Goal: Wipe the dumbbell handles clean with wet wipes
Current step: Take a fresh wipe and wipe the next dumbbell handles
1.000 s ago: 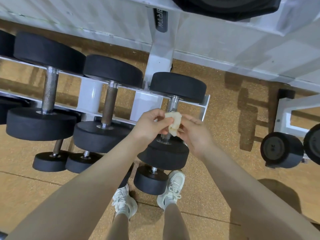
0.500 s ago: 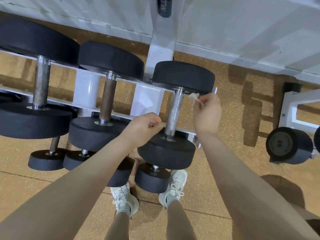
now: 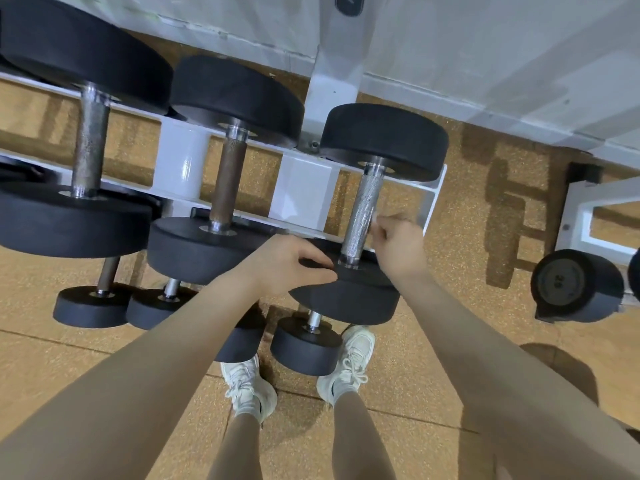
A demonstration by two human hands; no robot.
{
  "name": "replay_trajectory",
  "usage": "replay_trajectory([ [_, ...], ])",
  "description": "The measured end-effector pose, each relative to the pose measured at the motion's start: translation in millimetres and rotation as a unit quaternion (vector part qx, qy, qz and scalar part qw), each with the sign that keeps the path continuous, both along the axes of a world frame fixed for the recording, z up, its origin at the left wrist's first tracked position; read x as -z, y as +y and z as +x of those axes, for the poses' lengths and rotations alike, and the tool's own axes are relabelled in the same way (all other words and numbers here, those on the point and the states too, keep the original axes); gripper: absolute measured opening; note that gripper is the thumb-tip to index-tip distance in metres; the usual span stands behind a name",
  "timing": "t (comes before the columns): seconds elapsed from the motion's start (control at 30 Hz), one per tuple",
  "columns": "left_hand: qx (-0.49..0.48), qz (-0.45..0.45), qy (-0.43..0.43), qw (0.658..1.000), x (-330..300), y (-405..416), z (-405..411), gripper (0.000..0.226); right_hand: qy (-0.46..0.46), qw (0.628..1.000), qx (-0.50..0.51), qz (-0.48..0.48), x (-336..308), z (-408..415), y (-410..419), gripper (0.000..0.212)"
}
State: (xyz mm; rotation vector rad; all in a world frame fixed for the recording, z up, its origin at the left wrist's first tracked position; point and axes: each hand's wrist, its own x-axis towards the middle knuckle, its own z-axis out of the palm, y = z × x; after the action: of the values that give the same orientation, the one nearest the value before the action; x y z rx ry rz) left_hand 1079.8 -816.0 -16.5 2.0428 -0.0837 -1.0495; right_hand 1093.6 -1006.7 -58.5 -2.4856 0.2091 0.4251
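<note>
Both hands are hovering by the knurled silver dumbbell handle [image 3: 360, 216]: my right hand [image 3: 398, 244] is curling beside it, contents hidden; my left hand's [image 3: 287, 265] loosely curved fingers are gripping nothing.

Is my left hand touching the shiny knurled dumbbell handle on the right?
Apart. The head view shows the left hand short of the knurled handle, with black weight visible between fingertips and bar.

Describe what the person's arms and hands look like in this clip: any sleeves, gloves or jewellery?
Both hands are bare: no gloves, rings or watch show on the left hand or the right hand. Close-fitting tan sleeves cover both arms down to the wrists, plain and unmarked. The legs wear matching tan, with white lace-up trainers.
</note>
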Motion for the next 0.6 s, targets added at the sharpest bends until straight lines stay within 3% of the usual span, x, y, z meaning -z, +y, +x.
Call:
replay_trajectory([
  [0.17,-0.011,0.005,0.002,1.0,4,0,-3,0.029,-0.002,0.986,0.167,-0.016,-8,33,-14,0.029],
  [0.37,-0.018,0.013,0.003,1.0,8,0,-3,0.032,-0.047,0.996,0.069,-0.006,1,35,9,0.048],
  [0.43,-0.009,0.021,0.0,1.0,5,0,-2,0.033,-0.005,0.999,-0.012,-0.032,-2,21,3,0.047],
  [0.53,-0.008,0.032,-0.002,0.999,3,-1,-3,0.034,0.143,0.976,-0.149,-0.074,-4,-2,-7,0.041],
  [0.6,-0.01,0.035,0.0,0.999,1,-2,-3,0.034,0.172,0.978,-0.109,-0.036,-9,-2,-9,0.036],
])
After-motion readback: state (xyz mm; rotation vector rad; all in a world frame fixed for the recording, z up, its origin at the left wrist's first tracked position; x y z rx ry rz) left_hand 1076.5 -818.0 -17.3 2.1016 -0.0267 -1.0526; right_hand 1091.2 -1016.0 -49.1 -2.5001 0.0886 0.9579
